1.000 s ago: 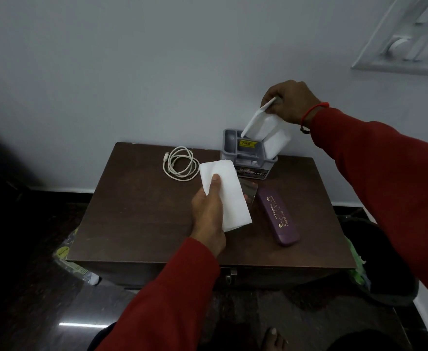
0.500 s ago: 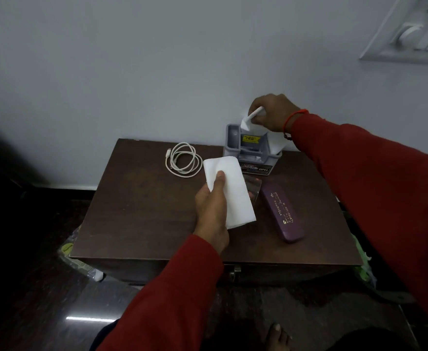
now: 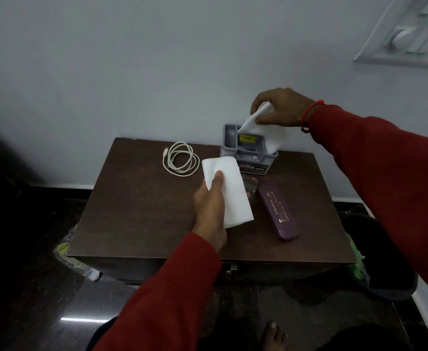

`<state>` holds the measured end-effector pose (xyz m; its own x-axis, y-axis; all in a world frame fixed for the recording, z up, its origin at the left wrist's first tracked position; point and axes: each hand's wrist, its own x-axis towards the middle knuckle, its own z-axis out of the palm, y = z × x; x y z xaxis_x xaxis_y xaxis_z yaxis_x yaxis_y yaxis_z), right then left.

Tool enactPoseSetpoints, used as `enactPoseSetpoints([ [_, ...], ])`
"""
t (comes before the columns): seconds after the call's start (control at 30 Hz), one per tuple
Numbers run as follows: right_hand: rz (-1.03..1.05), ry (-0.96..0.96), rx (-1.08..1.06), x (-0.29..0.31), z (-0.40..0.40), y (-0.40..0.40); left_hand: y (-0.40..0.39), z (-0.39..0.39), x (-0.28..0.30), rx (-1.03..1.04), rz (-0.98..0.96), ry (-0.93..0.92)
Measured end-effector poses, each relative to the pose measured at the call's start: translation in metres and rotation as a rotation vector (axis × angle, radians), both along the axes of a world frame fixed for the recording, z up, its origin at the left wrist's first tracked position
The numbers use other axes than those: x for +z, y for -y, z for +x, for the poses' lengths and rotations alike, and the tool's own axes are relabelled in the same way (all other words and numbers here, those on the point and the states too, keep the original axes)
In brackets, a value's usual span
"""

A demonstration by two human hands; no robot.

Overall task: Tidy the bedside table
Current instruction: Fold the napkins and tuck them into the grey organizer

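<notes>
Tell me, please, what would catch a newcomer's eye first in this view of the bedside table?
Most striking are the two white tissues: the left hand holds one tissue over the middle of the table, while the right hand pinches another tissue that hangs into the grey organiser at the back edge. A coiled white cable lies left of the organiser, and a purple case lies to the right.

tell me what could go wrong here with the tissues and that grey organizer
1. The right hand is working a white tissue at the small grey organizer, and nothing steadies it; a tug could tip or drag it.
2. The left hand holds a folded tissue above a shiny packet and close to the purple case; lowering it carelessly could nudge them.
3. The tissue could tear or crumple on the organizer's dividers.
</notes>
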<state>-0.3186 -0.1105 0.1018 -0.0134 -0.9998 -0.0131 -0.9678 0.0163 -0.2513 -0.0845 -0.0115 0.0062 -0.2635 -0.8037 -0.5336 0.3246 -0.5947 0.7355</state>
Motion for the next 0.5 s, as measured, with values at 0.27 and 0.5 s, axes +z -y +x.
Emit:
enactPoseSetpoints([
  [0.27,0.031,-0.039,-0.062,-0.013,0.006,0.009,-0.001,0.0,0.002,0.009,0.012,0.015],
  [0.5,-0.079,-0.021,-0.103,-0.021,0.005,0.019,0.002,0.0,-0.001,0.01,0.013,0.027],
])
